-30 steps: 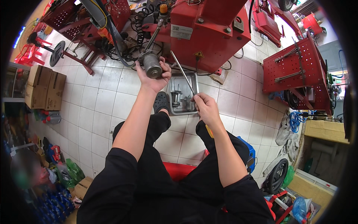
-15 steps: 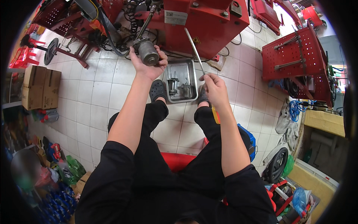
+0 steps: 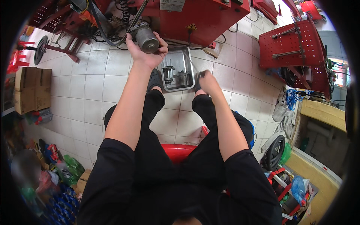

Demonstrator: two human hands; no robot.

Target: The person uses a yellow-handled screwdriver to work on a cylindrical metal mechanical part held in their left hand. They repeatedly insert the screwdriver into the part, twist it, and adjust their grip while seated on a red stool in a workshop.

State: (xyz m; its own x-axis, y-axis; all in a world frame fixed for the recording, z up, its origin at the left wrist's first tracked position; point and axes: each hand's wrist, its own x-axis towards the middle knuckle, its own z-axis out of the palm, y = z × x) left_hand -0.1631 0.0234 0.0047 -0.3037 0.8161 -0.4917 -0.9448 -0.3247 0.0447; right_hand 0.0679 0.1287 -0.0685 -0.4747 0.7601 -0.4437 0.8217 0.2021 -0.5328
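One white printed label and one yellow warning sticker mark the red machine. Our left hand cradles one metal cylinder, near one tray holding two metal parts; our right hand clenches one blurred rod.

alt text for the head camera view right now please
The left hand holds a grey metal cylinder near a red machine; the right hand is blurred, its contents unclear. A metal tray with metal parts sits on pale floor tiles between dark clogs.
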